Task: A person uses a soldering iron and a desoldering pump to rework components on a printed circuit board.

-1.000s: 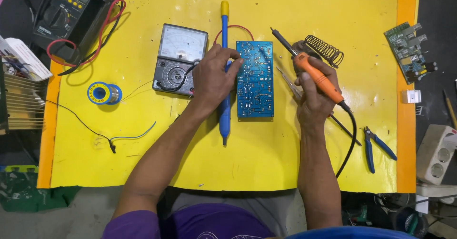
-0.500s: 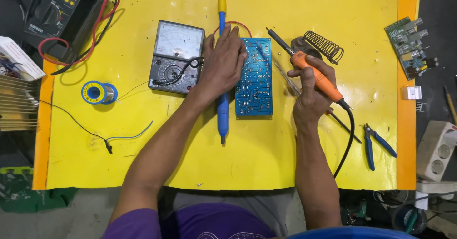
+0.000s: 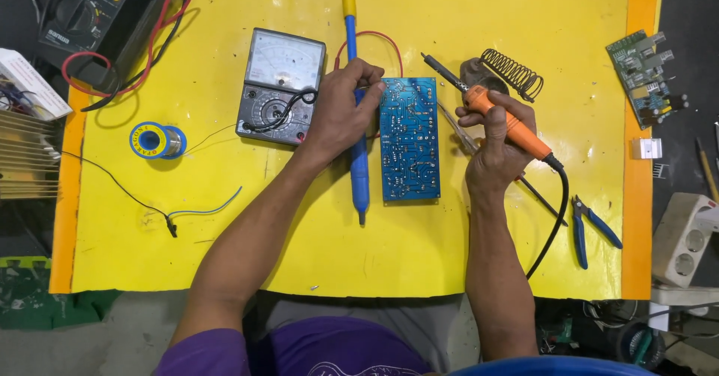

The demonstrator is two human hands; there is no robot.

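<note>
A blue circuit board (image 3: 409,140) lies solder side up in the middle of the yellow mat (image 3: 449,16). My left hand (image 3: 346,110) rests on a blue desoldering pump (image 3: 359,168) with a yellow plunger, its fingertips at the board's upper left corner. Right of the board, my right hand (image 3: 494,147) grips an orange-handled soldering iron (image 3: 490,106). Its dark tip points up and left, above the mat and off the board. A black cord runs from the iron down to the right.
An analog multimeter (image 3: 281,88) sits left of my left hand; a digital meter (image 3: 97,13) with red leads is at the top left. Solder spool (image 3: 156,140), coiled iron stand (image 3: 509,73), blue cutters (image 3: 592,230), a green board (image 3: 644,73) and a white power strip (image 3: 685,237) surround the mat.
My left hand has slid up along the pump toward the board's top left corner. My right hand has lifted the iron slightly; the view has shifted a little.
</note>
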